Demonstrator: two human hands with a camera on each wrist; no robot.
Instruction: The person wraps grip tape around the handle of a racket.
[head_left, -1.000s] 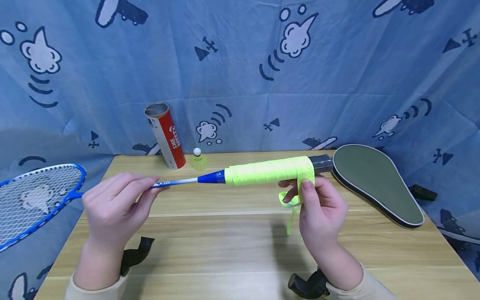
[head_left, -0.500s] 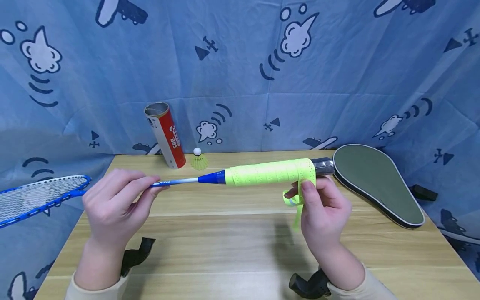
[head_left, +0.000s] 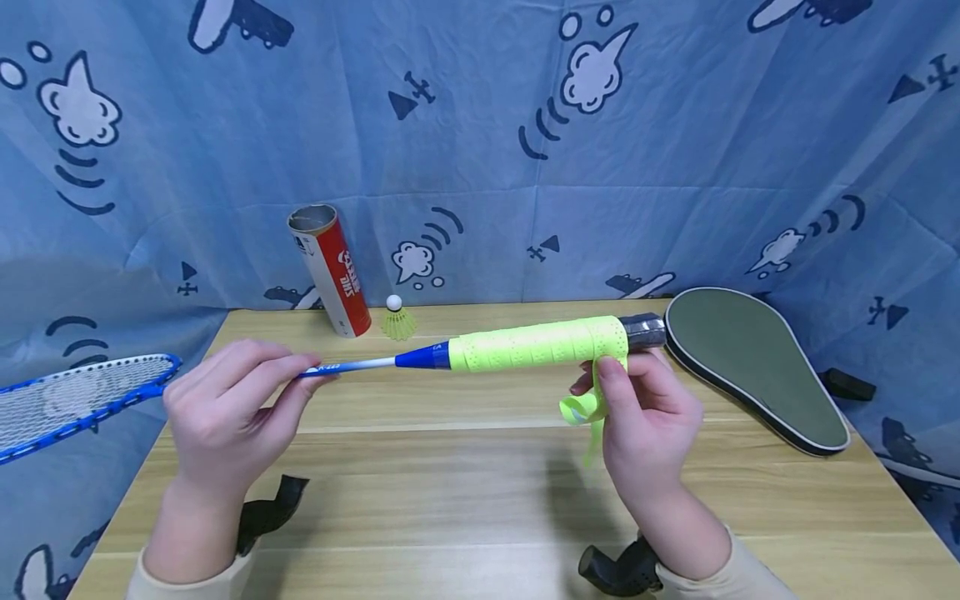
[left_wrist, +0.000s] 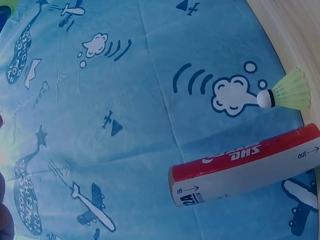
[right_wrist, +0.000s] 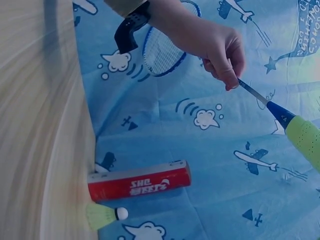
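A blue badminton racket [head_left: 423, 357] is held level above the table, its strung head out at the left. My left hand [head_left: 228, 408] pinches the thin shaft between thumb and fingers; the right wrist view also shows this left hand [right_wrist: 220, 52] on the shaft. Yellow-green overgrip tape [head_left: 536, 343] wraps most of the handle, leaving the dark butt end [head_left: 643, 331] bare. My right hand [head_left: 648, 425] pinches the tape's loose strip just under the handle near that end. Below its fingers the tail [head_left: 581, 408] of the tape curls and hangs down.
At the back left of the wooden table [head_left: 465, 500] stands a red and white shuttlecock tube [head_left: 333, 275]. Beside it is a yellow shuttlecock [head_left: 397, 321]. A green paddle-shaped case [head_left: 753, 367] lies at the right. Behind hangs a blue printed cloth [head_left: 465, 150].
The racket has turned about its shaft, so its head shows narrower than a second ago. The hanging tape tail has shifted and swings below the right hand. Both hands keep their grip.
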